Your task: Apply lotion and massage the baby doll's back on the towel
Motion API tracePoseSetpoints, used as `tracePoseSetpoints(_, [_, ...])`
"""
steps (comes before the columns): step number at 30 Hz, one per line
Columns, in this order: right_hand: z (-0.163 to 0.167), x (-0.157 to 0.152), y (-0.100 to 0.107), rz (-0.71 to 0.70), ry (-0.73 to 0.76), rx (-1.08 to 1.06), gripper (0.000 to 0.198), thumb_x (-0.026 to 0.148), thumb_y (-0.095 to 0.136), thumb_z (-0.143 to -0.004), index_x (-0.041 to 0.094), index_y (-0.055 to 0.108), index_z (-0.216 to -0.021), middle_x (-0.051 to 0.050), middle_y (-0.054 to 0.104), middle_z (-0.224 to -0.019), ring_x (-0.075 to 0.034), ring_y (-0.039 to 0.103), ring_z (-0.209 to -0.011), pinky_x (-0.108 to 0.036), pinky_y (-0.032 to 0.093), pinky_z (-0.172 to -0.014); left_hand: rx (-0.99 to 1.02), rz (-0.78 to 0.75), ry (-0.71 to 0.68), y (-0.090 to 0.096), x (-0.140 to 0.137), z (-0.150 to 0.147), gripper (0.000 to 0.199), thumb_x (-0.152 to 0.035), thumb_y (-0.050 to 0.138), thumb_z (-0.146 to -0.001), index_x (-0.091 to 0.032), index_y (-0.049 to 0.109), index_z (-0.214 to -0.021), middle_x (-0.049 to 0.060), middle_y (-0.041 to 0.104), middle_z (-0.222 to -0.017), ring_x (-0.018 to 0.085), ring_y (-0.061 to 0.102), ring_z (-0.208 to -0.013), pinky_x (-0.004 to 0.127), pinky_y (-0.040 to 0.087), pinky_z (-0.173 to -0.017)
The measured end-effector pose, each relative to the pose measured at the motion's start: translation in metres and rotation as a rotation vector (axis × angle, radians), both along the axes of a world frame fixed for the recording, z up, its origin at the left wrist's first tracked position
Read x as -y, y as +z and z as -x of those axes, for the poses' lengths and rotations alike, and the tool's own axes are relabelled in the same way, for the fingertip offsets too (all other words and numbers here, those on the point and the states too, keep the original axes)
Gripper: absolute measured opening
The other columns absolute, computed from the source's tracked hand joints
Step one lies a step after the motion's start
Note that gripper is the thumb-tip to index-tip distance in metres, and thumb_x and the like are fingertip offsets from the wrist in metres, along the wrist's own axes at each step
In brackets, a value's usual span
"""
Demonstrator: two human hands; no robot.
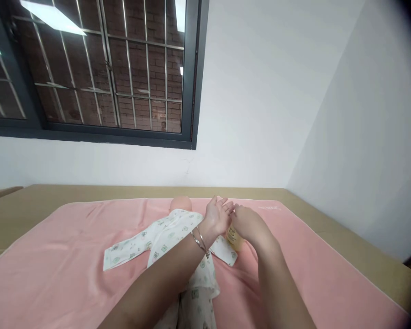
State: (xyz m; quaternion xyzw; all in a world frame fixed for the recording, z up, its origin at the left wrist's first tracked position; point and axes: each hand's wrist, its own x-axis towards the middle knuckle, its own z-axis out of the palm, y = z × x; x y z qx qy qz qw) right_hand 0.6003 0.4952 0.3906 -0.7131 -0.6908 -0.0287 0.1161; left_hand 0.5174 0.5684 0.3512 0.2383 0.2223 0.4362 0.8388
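Open palm beside the bottle

The left hand (pixel 219 217) is open, palm up, just right of lower centre; the right hand (pixel 250 224) curls over the yellow bottle (pixel 234 238), whether gripping or pressing I cannot tell; likely dispensing into the palm, which calls for a steady palm next; a dressed doll (pixel 173 230) lies lower centre on the pink sheet (pixel 294 274).

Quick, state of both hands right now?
Left hand: open, palm up, nothing visible in it.
Right hand: curled at the yellow bottle; whether it grips it cannot be told.
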Motion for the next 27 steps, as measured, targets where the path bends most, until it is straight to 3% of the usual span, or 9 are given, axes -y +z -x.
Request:
tracePoseSetpoints(4, [0.007, -0.007, -0.006, -0.01, -0.077, 0.039, 0.031, 0.014, 0.05, -0.079, 0.008, 0.062, -0.108, -0.018, 0.068, -0.087, -0.027, 0.067, -0.091, -0.031, 0.049, -0.073, -0.015, -0.001, -0.047, 0.008, -0.001, -0.003, 0.059, -0.051, 0.032, -0.093, -0.01, 0.042, -0.134, 0.016, 0.057, -0.13, 0.027, 0.063, -0.105, 0.04, 0.05, -0.087])
tracePoseSetpoints(8, [0.009, -0.008, -0.005, 0.026, -0.22, 0.074, 0.028, 0.012, 0.045, -0.083, 0.007, 0.061, -0.106, -0.018, 0.067, -0.084, -0.029, 0.068, -0.085, -0.034, 0.05, -0.067, -0.016, 0.035, -0.063, 0.0, 0.003, 0.008, 0.054, -0.046, 0.035, -0.093, -0.009, 0.044, -0.131, 0.018, 0.055, -0.131, 0.024, 0.063, -0.106, 0.035, 0.051, -0.086])
tracePoseSetpoints(14, [0.0, -0.011, -0.008, 0.008, -0.255, 0.112, 0.04, 0.009, 0.038, -0.085, 0.004, 0.053, -0.122, -0.02, 0.068, -0.09, -0.032, 0.068, -0.085, -0.039, 0.051, -0.067, -0.072, 0.163, -0.209, -0.018, 0.03, 0.069, 0.049, -0.032, 0.045, -0.087, -0.004, 0.047, -0.128, 0.021, 0.054, -0.13, 0.027, 0.06, -0.113, 0.037, 0.05, -0.091])
tracePoseSetpoints(17, [0.011, -0.01, -0.014, -0.051, -0.207, 0.069, 0.044, 0.016, 0.033, -0.093, 0.003, 0.047, -0.132, -0.022, 0.067, -0.1, -0.033, 0.066, -0.095, -0.052, 0.048, -0.083, -0.114, 0.176, -0.147, -0.012, 0.045, 0.105, 0.049, -0.031, 0.049, -0.084, -0.005, 0.05, -0.126, 0.02, 0.054, -0.131, 0.028, 0.059, -0.115, 0.036, 0.049, -0.094])
tracePoseSetpoints(20, [0.047, 0.0, -0.022, -0.247, -0.06, 0.015, 0.046, 0.021, 0.036, -0.094, 0.007, 0.045, -0.137, -0.023, 0.052, -0.132, -0.035, 0.043, -0.129, -0.067, 0.02, -0.106, -0.148, 0.197, -0.021, 0.005, 0.054, 0.129, 0.044, -0.032, 0.046, -0.086, -0.008, 0.052, -0.123, 0.017, 0.057, -0.128, 0.025, 0.061, -0.112, 0.034, 0.05, -0.093])
tracePoseSetpoints(22, [0.081, 0.013, -0.028, -0.339, 0.162, -0.084, 0.049, 0.025, 0.038, -0.094, 0.011, 0.042, -0.141, -0.017, 0.043, -0.142, -0.032, 0.031, -0.138, -0.063, 0.012, -0.112, -0.115, 0.17, 0.009, 0.018, 0.059, 0.138, 0.04, -0.032, 0.041, -0.089, -0.01, 0.054, -0.119, 0.016, 0.061, -0.122, 0.023, 0.063, -0.109, 0.033, 0.051, -0.091])
tracePoseSetpoints(24, [0.113, 0.029, -0.036, -0.368, 0.453, -0.187, 0.054, 0.031, 0.037, -0.096, 0.018, 0.031, -0.148, -0.011, 0.033, -0.149, -0.03, 0.023, -0.141, -0.058, 0.015, -0.115, -0.09, 0.13, -0.022, 0.031, 0.066, 0.146, 0.035, -0.032, 0.042, -0.089, -0.011, 0.058, -0.113, 0.014, 0.064, -0.117, 0.023, 0.064, -0.107, 0.033, 0.051, -0.091])
tracePoseSetpoints(27, [0.146, 0.049, -0.048, -0.439, 0.653, -0.281, 0.065, 0.029, 0.038, -0.096, 0.017, 0.009, -0.153, -0.01, 0.013, -0.156, -0.031, 0.011, -0.143, -0.056, 0.022, -0.115, -0.083, 0.069, -0.01, 0.046, 0.08, 0.16, 0.035, -0.033, 0.048, -0.088, -0.012, 0.06, -0.112, 0.014, 0.066, -0.117, 0.025, 0.062, -0.111, 0.033, 0.049, -0.095])
